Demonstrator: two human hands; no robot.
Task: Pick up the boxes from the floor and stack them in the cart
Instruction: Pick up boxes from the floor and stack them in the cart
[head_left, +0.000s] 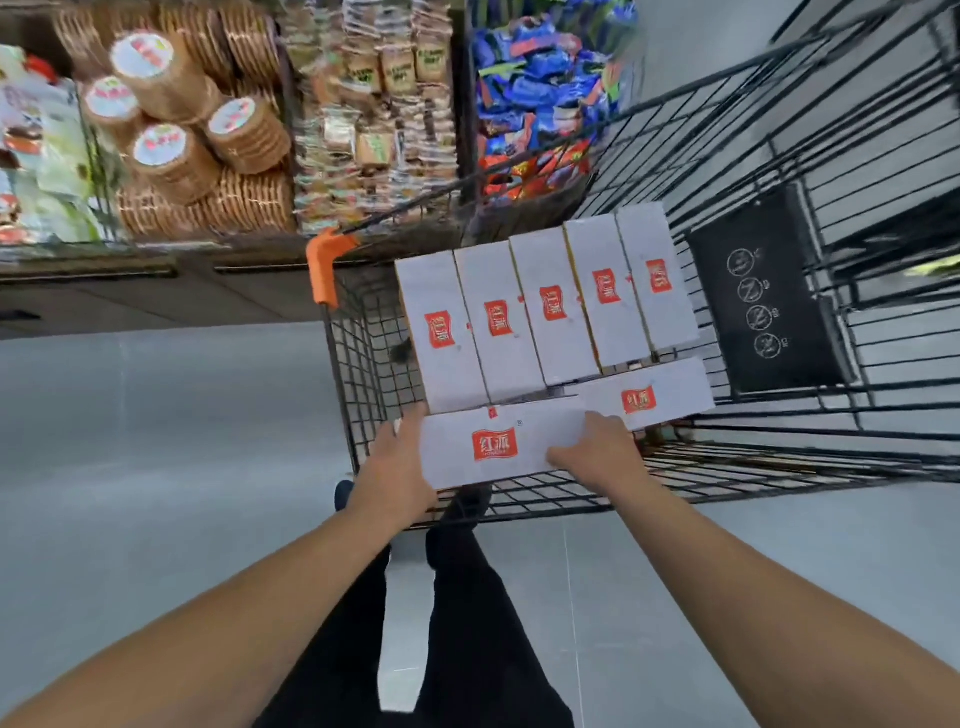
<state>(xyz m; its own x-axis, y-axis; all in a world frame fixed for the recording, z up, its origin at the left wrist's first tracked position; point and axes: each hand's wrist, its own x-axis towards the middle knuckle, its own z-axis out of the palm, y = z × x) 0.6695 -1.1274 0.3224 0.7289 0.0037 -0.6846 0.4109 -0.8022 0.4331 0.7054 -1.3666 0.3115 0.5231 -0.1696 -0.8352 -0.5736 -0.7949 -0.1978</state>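
A white box with a red label lies crosswise at the near end of the black wire cart. My left hand grips its left end and my right hand holds its right end, fingers over the top. Beside it on the right lies a second crosswise white box. Behind them several white boxes with the same red label stand side by side in a row inside the cart.
The cart has an orange corner guard and a black panel with round symbols at its right end. Store shelves with round biscuit packs and blue wrapped snacks stand behind. Grey floor lies to the left; my dark trouser legs are below.
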